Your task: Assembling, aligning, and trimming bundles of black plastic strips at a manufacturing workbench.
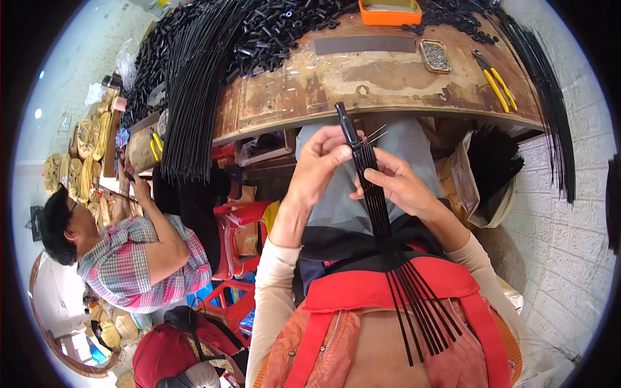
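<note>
A black umbrella frame (377,213), folded, slants across my lap. Its narrow black tube tip points up toward the table edge, and its thin ribs fan out downward over my red apron. My left hand (323,165) is closed on the upper tube, with thumb and fingers pinching just below the tip. Around the bundled ribs below the collar my right hand (401,184) is closed, its thumb lying over them. Two thin silvery wires (377,134) stick out beside the collar, between the hands.
A worn wooden table (278,103) bears heaps of black tube parts (272,39), long black ribs (197,84), an orange tray (390,13), a tin of small metal bits (435,55) and yellow-handled pliers (495,81). A co-worker (142,252) sits left; a rib-filled sack (475,174) stands right.
</note>
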Tool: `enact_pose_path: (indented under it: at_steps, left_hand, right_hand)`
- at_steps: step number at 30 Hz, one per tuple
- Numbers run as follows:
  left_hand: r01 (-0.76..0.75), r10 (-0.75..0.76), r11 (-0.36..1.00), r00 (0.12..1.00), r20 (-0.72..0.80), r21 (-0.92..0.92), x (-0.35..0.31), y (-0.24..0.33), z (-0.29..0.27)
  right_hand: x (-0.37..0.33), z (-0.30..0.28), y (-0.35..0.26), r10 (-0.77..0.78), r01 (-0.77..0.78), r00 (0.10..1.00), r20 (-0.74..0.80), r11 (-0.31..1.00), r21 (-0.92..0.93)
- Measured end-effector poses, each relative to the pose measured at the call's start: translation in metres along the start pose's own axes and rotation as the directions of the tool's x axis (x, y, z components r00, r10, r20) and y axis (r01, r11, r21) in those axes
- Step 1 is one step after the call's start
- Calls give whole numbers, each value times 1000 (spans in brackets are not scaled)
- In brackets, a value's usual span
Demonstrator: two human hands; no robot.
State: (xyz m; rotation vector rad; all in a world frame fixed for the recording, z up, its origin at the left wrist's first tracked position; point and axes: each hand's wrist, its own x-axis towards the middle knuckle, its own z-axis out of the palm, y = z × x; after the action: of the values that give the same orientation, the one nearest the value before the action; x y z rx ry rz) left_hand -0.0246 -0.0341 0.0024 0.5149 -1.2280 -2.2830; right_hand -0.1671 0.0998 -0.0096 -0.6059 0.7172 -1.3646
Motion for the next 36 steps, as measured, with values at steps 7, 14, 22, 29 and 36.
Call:
enact_pose_path:
  at_steps: [7, 14, 22, 29, 36]
  left_hand:
    - [-202, 227, 947, 971, -76, 250, -32, 25, 24]
    - [-156, 162, 980, 986, -40, 124, -47, 34, 22]
    - [-117, 136, 979, 985, -109, 167, -40, 33, 23]
    - [-101, 116, 989, 981, -155, 104, -30, 34, 31]
    - [-37, 38, 999, 999, -36, 36, -27, 43, 22]
  right_hand:
    - [1, 24, -6, -219, 229, 973, 71, 950, -214]
    - [-1, 36, 5, -310, 294, 950, -41, 930, -220]
    - [11, 28, 6, -294, 281, 954, -54, 945, -167]
    - [18, 14, 2, -241, 238, 971, -6, 965, -113]
    - [28, 9, 0, -162, 164, 982, 95, 986, -23]
